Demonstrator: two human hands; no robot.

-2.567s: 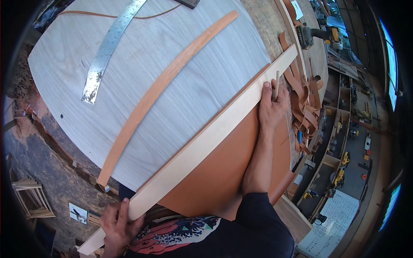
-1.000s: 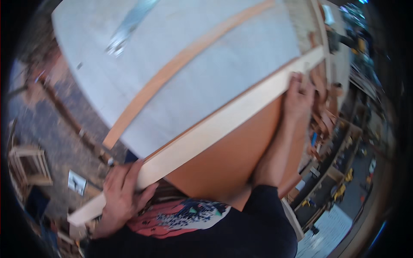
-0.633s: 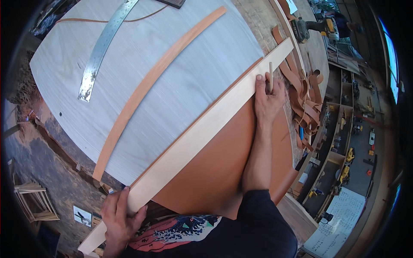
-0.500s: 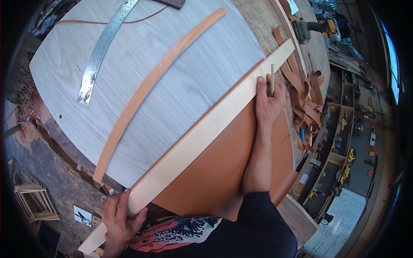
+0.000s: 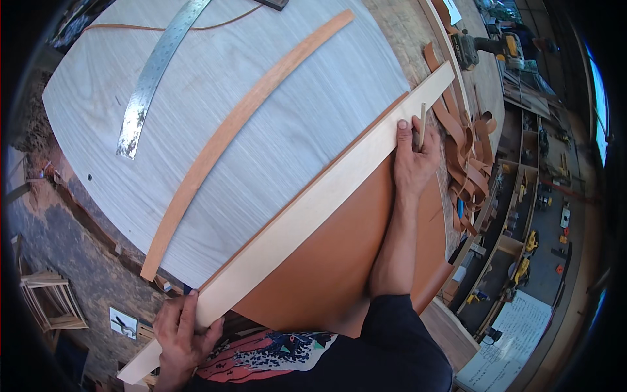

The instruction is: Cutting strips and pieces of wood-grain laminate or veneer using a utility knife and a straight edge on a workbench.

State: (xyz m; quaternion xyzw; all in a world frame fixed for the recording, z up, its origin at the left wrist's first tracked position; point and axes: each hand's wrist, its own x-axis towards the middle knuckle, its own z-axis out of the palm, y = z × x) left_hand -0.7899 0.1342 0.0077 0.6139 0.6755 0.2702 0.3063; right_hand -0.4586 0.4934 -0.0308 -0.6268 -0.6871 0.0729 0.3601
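Barely any movement since the earlier frame: view swung a touch, while both hands and the wood strip (image 5: 300,225) kept their place against the pale board (image 5: 281,150). Shelf bins (image 5: 511,245) at right held small tools, a yellow tool (image 5: 478,297) among them; most contents too small to identify. Strip ran diagonally along the brown sheet (image 5: 326,255), a thin brown margin showing past its upper edge. Left hand (image 5: 179,333) was wrapped around the strip near its lower end, fingers bent, thumb on the near side. Right arm reached up over the sheet; right hand (image 5: 417,163) had its thumb pressed on the strip near the far end, curled fingers gripping a thin stick (image 5: 422,124), roughly upright. Curved brown band (image 5: 241,117) and metal ruler (image 5: 153,78) lay on the board. Brown scraps (image 5: 467,160) were heaped beside the right hand.
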